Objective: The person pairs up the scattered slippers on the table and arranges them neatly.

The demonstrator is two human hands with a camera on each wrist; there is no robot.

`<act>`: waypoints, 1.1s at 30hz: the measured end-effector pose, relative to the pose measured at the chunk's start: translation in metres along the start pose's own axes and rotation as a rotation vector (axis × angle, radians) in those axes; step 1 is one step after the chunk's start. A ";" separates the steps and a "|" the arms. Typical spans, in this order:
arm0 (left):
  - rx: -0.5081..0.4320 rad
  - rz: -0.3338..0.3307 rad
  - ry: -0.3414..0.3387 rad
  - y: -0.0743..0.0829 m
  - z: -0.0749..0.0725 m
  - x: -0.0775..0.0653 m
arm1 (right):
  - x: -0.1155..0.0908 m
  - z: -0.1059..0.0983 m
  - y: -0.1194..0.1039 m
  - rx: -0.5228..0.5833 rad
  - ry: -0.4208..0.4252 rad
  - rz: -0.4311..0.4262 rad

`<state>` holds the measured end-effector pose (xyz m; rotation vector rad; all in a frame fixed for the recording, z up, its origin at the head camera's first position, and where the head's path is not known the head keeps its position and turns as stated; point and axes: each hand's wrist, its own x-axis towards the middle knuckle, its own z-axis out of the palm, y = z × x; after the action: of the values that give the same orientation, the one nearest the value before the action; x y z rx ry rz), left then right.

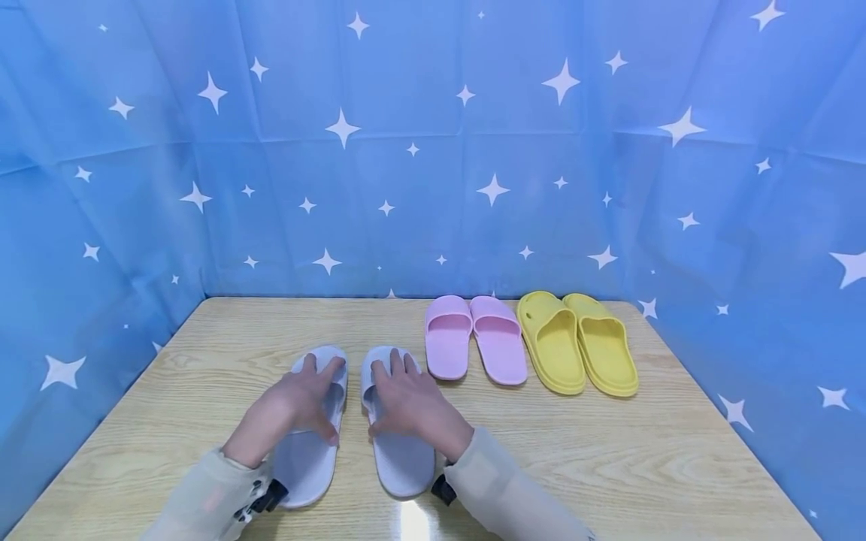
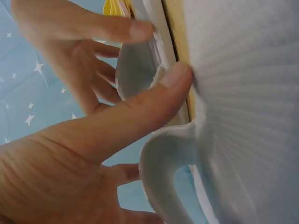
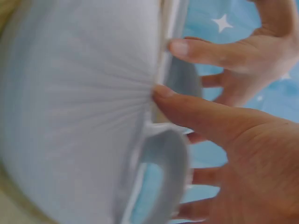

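Two pale lavender slippers lie side by side on the wooden table, straps at the far end. My left hand (image 1: pixel 294 402) spans the left slipper (image 1: pixel 304 469) from above. Its thumb (image 2: pixel 156 100) touches the inner edge of the sole, while its fingers lie over the strap (image 2: pixel 161 149). In the same way my right hand (image 1: pixel 413 402) holds the right slipper (image 1: pixel 404 466). Its thumb (image 3: pixel 187 105) is at that slipper's inner edge and its fingers reach over the outside of the strap (image 3: pixel 170 154). The hands hide much of both straps.
A pair of pink slippers (image 1: pixel 448 353) stands at the back, right of the middle. Next to them on the right is a pair of yellow slippers (image 1: pixel 558 353). A blue curtain (image 1: pixel 406 173) with white stars rises behind the table (image 1: pixel 609 466) and along its sides.
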<state>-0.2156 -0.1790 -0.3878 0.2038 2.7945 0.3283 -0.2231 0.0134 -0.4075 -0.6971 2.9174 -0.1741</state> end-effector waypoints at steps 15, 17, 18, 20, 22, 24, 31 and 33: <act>-0.014 0.004 -0.063 0.008 0.003 -0.014 | -0.027 -0.013 -0.012 -0.145 -0.261 -0.058; -0.005 0.004 -0.072 0.007 0.005 -0.014 | -0.026 -0.011 -0.012 -0.166 -0.275 -0.058; 0.002 0.004 -0.076 0.007 0.006 -0.014 | -0.025 -0.011 -0.012 -0.177 -0.279 -0.060; 0.018 0.007 -0.077 0.006 0.007 -0.014 | -0.025 -0.010 -0.012 -0.190 -0.278 -0.066; 0.039 0.009 -0.076 0.006 0.009 -0.013 | -0.025 -0.009 -0.013 -0.200 -0.273 -0.067; 0.064 0.015 -0.074 0.006 0.011 -0.012 | -0.024 -0.008 -0.013 -0.202 -0.271 -0.066; 0.064 0.008 -0.062 0.008 0.013 -0.010 | -0.021 -0.007 -0.008 -0.183 -0.263 -0.074; 0.061 0.012 -0.059 0.009 0.013 -0.009 | -0.020 -0.007 -0.006 -0.163 -0.263 -0.078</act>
<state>-0.2023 -0.1695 -0.3952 0.2399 2.7485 0.2361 -0.2037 0.0178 -0.3972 -0.7923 2.6752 0.1396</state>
